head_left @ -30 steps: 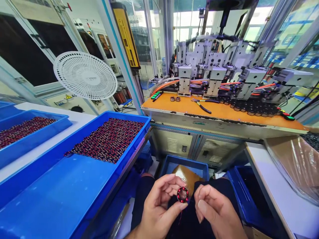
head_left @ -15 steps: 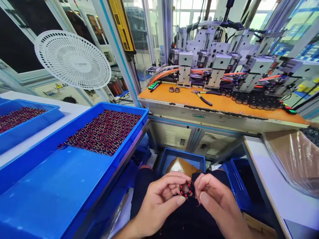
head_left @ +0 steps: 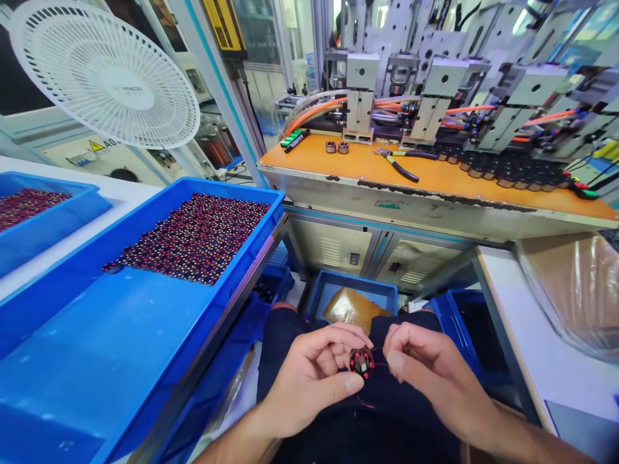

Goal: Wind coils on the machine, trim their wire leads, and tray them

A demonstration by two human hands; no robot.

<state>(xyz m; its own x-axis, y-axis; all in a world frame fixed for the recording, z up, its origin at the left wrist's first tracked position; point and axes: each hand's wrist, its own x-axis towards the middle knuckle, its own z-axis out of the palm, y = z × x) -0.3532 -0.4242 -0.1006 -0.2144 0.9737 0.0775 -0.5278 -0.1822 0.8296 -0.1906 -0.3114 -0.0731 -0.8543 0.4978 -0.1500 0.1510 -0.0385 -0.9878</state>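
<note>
Over my lap, my left hand (head_left: pixel 322 370) pinches a small round motor stator (head_left: pixel 362 363) between thumb and fingers. The stator is a dark ring with red windings around its open centre, which faces me. Thin reddish wires stick out of it, one hanging below and others running to the right. My right hand (head_left: pixel 423 361) is closed just right of the stator, thumb pressed to forefinger on a thin wire (head_left: pixel 381 364) that leads from it. The fingertips hide the wire's end.
At left, a large blue tray (head_left: pixel 159 380) holds rows of similar stators (head_left: pixel 203 235); another blue tray (head_left: pixel 82 209) stands behind. Ahead, the orange bench (head_left: pixel 309 158) carries pliers (head_left: pixel 401 166), two metal rings (head_left: pixel 337 147) and machine fixtures. A fan (head_left: pixel 120 84) stands back left.
My right hand has drawn slightly right from the stator and its fingers have closed more. Thin wires now show stretched between. The camera view has tilted downward.
</note>
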